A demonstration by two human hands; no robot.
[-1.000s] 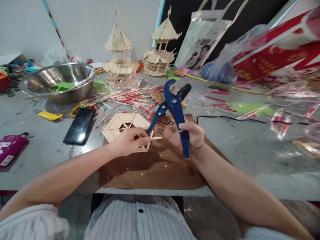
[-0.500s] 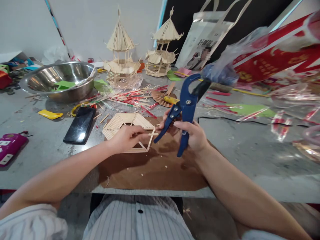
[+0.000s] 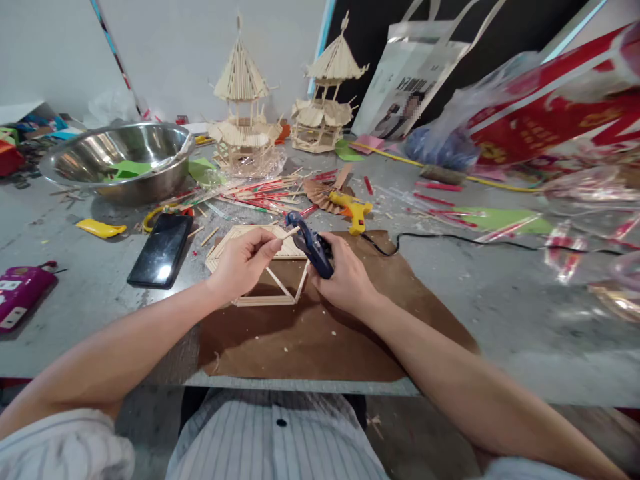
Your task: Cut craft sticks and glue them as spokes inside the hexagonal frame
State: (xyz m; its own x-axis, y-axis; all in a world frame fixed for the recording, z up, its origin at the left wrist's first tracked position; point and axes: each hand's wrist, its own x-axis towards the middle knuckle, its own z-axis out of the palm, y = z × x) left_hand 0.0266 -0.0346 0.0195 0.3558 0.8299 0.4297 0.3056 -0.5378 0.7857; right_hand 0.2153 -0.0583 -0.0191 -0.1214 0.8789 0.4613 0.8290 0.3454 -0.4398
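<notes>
Between thumb and fingers my left hand [image 3: 247, 259] pinches a thin wooden stick [image 3: 290, 233], tilted up to the right. The stick's far end is at the jaws of a blue pipe cutter [image 3: 311, 243], which my right hand [image 3: 345, 270] grips around its handles. Whether the blade touches the stick I cannot tell. Below both hands, a hexagonal frame of wooden sticks [image 3: 265, 300] lies on a brown board [image 3: 310, 347]; its back portion is filled with sticks side by side, and my left hand covers some of it.
A yellow glue gun [image 3: 356, 212] with a black cord lies behind my right hand. To the left are a phone [image 3: 160, 250], a yellow-handled knife [image 3: 100, 229] and a steel bowl [image 3: 145, 180]. Two stick pagodas [image 3: 241, 87] stand behind scattered sticks [image 3: 265, 193].
My right hand has turned and lowered the pipe cutter to the left, toward the stick. My left hand has raised the stick's end to the jaws. The glue gun is now uncovered.
</notes>
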